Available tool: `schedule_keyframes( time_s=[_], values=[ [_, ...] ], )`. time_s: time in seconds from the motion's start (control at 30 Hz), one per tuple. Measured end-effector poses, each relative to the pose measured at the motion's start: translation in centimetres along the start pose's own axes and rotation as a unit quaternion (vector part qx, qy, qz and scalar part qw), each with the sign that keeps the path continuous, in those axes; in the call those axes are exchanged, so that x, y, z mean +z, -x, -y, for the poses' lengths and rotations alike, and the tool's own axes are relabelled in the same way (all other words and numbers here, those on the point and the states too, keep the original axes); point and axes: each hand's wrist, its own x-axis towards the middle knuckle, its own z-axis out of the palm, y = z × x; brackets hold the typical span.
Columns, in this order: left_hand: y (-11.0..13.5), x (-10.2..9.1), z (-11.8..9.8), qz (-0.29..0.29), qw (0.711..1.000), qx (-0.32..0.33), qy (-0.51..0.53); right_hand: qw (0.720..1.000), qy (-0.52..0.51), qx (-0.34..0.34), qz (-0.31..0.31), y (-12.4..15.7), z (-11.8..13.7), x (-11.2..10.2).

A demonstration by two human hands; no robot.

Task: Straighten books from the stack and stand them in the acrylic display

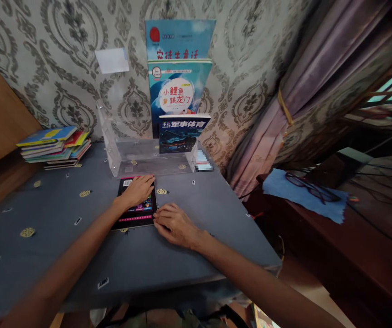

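Note:
A dark book with pink edging and a barcode (137,217) lies flat on the table, in front of a clear acrylic stand. My left hand (139,190) rests across its upper part, fingers stretched towards the far right corner. At the book's lower right edge is my right hand (175,224), its fingers curled and closed on that edge; the thumb is partly hidden. The clear acrylic stand (113,159) bears three books in tiers: a light blue one (182,38) at the back, a teal one (178,86) in the middle, and a dark blue magazine (180,136) in front.
A pile of thin books (54,148) sits at the table's back left. The grey patterned tablecloth (55,205) covers the table. On the right, eyeglasses (312,187) lie on a blue cloth (281,182) on a dark red surface, with cables nearby. A tied curtain (267,132) hangs behind.

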Motion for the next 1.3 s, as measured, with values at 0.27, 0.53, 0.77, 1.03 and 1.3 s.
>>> schedule_keyframes(
  time_s=[0.27,0.53,0.77,1.03,1.3],
  values=[
    [7.3,-0.2,-3.1,-0.032,0.999,0.022,0.035,1.0,0.002,0.024,0.006,-0.1,0.0,0.1],
    [9.5,0.7,1.7,-0.077,0.976,-0.204,0.01,0.991,0.048,0.123,0.031,-1.5,-0.4,0.7],
    [9.5,1.9,3.2,-0.106,0.958,-0.238,0.12,0.976,0.07,0.2,0.044,-3.6,-1.6,1.8],
    [8.5,0.7,3.2,-0.221,0.758,-0.356,0.5,0.977,0.046,0.205,0.02,-3.1,-2.2,2.3],
    [7.4,-1.8,0.5,-0.141,0.56,-0.389,0.718,0.969,-0.043,0.244,-0.007,-3.0,-2.6,2.0]
  ],
)
